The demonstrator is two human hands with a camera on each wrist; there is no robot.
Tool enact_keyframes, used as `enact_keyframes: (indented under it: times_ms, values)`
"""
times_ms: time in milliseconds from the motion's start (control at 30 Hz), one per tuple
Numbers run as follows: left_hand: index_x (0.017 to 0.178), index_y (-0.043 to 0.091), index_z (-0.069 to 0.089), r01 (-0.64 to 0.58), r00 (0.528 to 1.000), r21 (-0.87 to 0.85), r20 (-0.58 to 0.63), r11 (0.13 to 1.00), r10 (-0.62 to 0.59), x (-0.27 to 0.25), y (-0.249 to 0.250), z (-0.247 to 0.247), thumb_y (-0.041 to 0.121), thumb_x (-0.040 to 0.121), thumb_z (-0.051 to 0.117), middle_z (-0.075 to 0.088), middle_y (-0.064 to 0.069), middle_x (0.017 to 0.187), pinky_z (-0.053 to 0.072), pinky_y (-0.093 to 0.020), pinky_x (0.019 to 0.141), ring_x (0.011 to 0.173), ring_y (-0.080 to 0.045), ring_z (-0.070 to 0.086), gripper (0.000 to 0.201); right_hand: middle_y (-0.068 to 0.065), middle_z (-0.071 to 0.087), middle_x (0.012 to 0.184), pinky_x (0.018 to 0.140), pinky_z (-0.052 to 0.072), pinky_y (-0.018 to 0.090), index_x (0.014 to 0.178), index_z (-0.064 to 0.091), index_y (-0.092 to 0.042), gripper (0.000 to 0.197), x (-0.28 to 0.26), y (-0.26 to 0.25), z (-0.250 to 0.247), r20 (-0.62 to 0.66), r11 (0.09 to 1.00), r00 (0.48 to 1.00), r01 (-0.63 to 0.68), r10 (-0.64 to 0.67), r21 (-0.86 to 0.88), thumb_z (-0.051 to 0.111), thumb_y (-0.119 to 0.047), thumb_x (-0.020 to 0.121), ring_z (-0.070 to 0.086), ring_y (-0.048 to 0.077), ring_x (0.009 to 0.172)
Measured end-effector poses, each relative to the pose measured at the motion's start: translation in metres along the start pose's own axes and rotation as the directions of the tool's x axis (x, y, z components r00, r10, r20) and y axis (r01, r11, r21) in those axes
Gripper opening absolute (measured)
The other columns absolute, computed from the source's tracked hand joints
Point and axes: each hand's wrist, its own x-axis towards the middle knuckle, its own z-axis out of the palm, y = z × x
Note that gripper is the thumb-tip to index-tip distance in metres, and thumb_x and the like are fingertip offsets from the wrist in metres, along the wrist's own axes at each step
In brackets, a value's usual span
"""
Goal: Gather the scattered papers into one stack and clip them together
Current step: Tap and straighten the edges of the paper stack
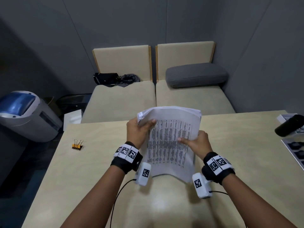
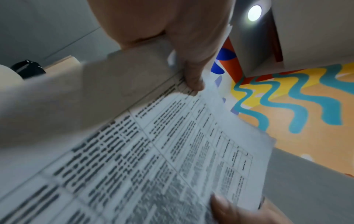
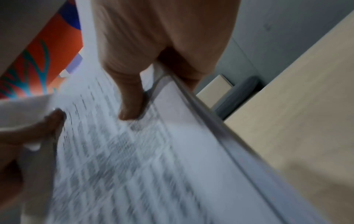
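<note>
Head view: both hands have the papers (image 1: 171, 137) up off the table (image 1: 98, 170), the left hand (image 1: 138, 129) clamped on the upper left edge, the right hand (image 1: 195, 143) pinching the right edge. The binder clip (image 1: 77, 145) sits alone on the table, well to the left.

Left wrist view: thumb (image 2: 193, 72) pressed on the printed sheet (image 2: 162, 159), fingers hidden behind.

Right wrist view: blurred, but the thumb (image 3: 130, 97) bears down on the stack's (image 3: 182, 136) top page, fingers underneath.

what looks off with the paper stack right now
The paper stack is untidy: its far left corner by the left hand curls with sheets fanned apart, not flush. The binder clip lies unused on the table.
</note>
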Motion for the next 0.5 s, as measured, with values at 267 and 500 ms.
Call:
enact_keyframes:
  times_ms: [267, 500]
  values:
    - [0.085, -0.001, 0.071, 0.291, 0.954, 0.153, 0.022, 0.944, -0.298, -0.034, -0.099, -0.024, 0.032, 0.077, 0.076, 0.059, -0.005, 0.062, 0.045, -0.030, 0.053, 0.046, -0.014, 0.046, 0.035, -0.002, 0.044, 0.136, 0.101, 0.041, 0.033, 0.140, 0.036, -0.021, 0.086, 0.021, 0.022, -0.002, 0.040, 0.959, 0.998, 0.058, -0.049, -0.277, 0.085, -0.021, 0.070, 0.049, 0.016, 0.121]
    - [0.074, 0.008, 0.068, 0.375, 0.924, 0.164, 0.019, 0.913, -0.383, -0.056, -0.146, -0.038, 0.049, 0.073, 0.077, 0.049, 0.009, 0.049, 0.037, -0.020, 0.050, 0.041, -0.012, 0.037, 0.042, 0.001, 0.034, 0.154, 0.121, 0.002, 0.046, 0.147, 0.029, -0.023, 0.064, 0.053, 0.015, 0.073, 0.613, 0.423, 0.770, 0.501, 0.181, -0.755, 0.055, -0.038, 0.091, 0.021, 0.018, 0.146]
